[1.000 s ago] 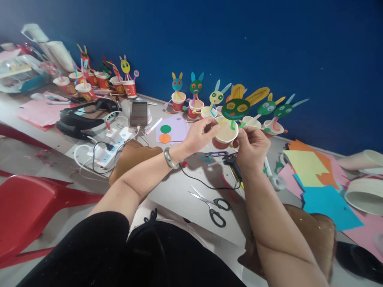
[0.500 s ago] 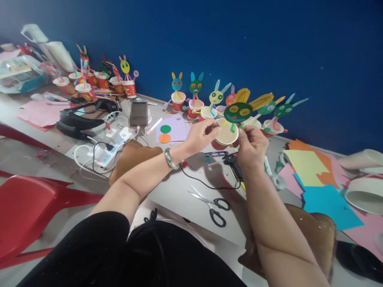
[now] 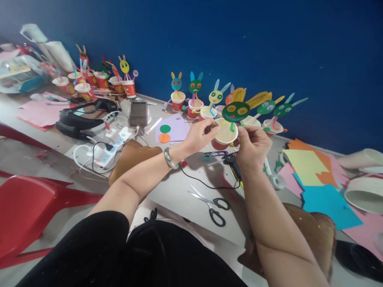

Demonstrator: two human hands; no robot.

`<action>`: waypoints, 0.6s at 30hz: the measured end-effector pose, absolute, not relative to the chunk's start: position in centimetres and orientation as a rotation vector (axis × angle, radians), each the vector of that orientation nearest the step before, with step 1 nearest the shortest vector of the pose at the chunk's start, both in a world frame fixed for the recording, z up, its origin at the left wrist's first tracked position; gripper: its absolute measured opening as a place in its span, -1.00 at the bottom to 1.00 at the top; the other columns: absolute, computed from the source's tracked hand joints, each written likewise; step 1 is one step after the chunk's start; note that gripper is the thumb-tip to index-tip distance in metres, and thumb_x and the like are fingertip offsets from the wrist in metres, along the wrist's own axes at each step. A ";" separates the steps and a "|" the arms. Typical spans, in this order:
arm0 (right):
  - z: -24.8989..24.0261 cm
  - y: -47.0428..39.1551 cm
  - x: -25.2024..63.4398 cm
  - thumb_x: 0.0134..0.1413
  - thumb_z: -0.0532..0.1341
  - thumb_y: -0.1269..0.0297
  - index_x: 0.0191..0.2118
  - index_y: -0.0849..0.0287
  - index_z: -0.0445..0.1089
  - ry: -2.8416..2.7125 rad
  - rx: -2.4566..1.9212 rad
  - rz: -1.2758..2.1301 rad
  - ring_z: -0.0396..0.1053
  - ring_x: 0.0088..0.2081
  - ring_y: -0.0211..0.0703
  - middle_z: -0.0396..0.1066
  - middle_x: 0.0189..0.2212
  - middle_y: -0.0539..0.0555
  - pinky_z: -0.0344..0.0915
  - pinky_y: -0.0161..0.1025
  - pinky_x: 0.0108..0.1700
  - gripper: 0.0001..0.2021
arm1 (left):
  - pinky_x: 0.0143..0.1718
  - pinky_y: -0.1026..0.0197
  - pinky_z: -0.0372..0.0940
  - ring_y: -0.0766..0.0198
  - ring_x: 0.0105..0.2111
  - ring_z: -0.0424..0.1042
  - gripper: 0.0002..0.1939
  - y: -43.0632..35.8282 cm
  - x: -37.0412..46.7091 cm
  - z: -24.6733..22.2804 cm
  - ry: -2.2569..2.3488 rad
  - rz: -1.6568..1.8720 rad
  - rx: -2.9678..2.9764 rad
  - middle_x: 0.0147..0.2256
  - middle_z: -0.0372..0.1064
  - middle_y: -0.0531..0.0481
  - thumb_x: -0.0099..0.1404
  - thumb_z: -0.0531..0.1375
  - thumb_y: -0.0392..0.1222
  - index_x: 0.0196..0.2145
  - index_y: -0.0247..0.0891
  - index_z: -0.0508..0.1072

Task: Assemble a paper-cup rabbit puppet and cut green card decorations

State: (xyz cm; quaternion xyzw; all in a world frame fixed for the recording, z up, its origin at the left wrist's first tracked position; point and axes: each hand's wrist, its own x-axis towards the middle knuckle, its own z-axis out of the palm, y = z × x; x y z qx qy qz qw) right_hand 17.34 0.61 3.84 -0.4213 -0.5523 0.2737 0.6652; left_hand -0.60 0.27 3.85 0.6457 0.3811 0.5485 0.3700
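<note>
A paper cup (image 3: 225,136) stands between my hands, with a dark green paper face (image 3: 236,111) with yellow ears above its rim. Fingers of my left hand (image 3: 202,135) are pinched at the cup's left rim, over a yellow strip; what they hold is too small to tell. My right hand (image 3: 254,145) is closed at the right side of the cup, just below the face, and its grip is hidden. A glue gun (image 3: 233,165) lies below the cup, partly behind my right wrist. Black-handled scissors (image 3: 211,205) lie partly open nearer to me.
More cup figures (image 3: 178,101) line the blue wall. A purple sheet (image 3: 176,125) holds green and orange discs. To the left are a power strip (image 3: 115,147) and a black headset (image 3: 86,119); coloured paper (image 3: 326,203) and a tape roll (image 3: 279,181) lie right.
My right hand has shifted slightly right, away from the cup rim. The green face has moved a little left and down. My left hand has hardly moved.
</note>
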 end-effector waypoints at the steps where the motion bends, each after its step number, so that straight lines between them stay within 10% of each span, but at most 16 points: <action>1: 3.9 0.6 17.4 -0.03 0.52 -0.38 -0.37 0.06 0.47 -1.257 -0.953 0.613 0.24 -0.64 -0.26 0.33 -0.63 -0.12 0.20 -0.24 -0.59 -0.43 | -0.39 0.23 0.14 0.38 -0.46 0.23 -0.77 0.2 -0.6 3.9 0.976 1.411 1.656 -0.47 0.34 0.12 0.41 0.25 -0.05 -0.35 -0.19 0.37; 18: 3.3 1.1 17.8 0.06 0.46 -0.36 -0.35 0.05 0.49 -1.328 -0.994 0.560 0.23 -0.62 -0.22 0.30 -0.61 -0.10 0.24 -0.20 -0.57 -0.47 | -0.36 0.23 0.17 0.37 -0.45 0.26 -0.77 -0.1 -0.8 4.4 0.992 1.346 1.720 -0.49 0.29 0.14 0.44 0.23 -0.11 -0.37 -0.19 0.35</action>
